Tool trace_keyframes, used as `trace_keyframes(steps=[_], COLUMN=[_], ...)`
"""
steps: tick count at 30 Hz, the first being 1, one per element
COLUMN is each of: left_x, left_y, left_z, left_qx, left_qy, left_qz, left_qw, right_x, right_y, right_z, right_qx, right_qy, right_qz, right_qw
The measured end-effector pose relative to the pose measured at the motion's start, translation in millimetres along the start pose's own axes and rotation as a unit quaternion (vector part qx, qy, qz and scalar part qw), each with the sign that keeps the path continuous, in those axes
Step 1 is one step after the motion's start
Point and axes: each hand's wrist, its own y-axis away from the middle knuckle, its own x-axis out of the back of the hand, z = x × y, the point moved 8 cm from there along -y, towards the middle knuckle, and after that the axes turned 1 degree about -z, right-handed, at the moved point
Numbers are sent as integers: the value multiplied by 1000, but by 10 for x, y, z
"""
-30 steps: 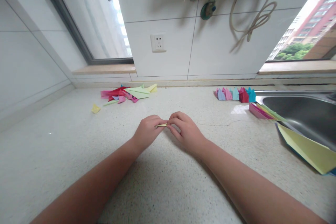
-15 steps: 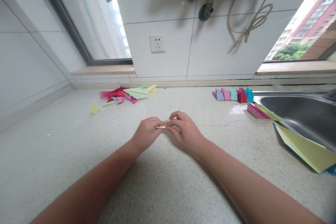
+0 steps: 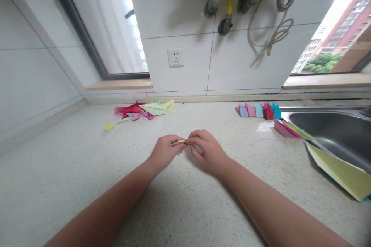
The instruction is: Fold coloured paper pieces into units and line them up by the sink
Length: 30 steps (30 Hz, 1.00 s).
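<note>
A small piece of folded yellow paper (image 3: 177, 142) is held between my two hands, just above the middle of the speckled countertop. My left hand (image 3: 165, 151) is closed, pinching the paper between thumb and fingers. My right hand (image 3: 206, 150) is closed too, its fingertips meeting at the paper's right end. Most of the paper is hidden by the fingers, so its full shape does not show.
At the back left lies a heap of coloured folded paper (image 3: 139, 110), with a small yellow folded piece (image 3: 108, 126) beside it. Several folded paper pieces (image 3: 259, 110) stand in a row at the back right. Paper stacks (image 3: 339, 168) sit by the steel sink (image 3: 292, 117).
The camera has tilted up slightly, so the whole scene sits lower. My right fingers have drawn closer together at the paper's end; both hands keep hold of it.
</note>
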Motion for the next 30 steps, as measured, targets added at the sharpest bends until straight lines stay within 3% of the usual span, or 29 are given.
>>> trace_keyframes(steps=[3, 8, 18, 30], left_x=[0, 9, -65, -71], left_y=[1, 8, 57, 73], left_z=[-46, -28, 89, 212], left_qx=[38, 34, -40, -127], left_qy=[34, 31, -30, -96], left_qz=[6, 6, -24, -33], left_qw=[999, 999, 998, 987], right_x=[-3, -3, 15, 30], right_y=[-14, -26, -34, -65], right_z=[-22, -44, -174, -281], right_qx=[13, 21, 52, 87], right_qy=[-1, 3, 81, 81], right_qz=[-3, -1, 40, 63], right_qw=[1000, 1000, 995, 991])
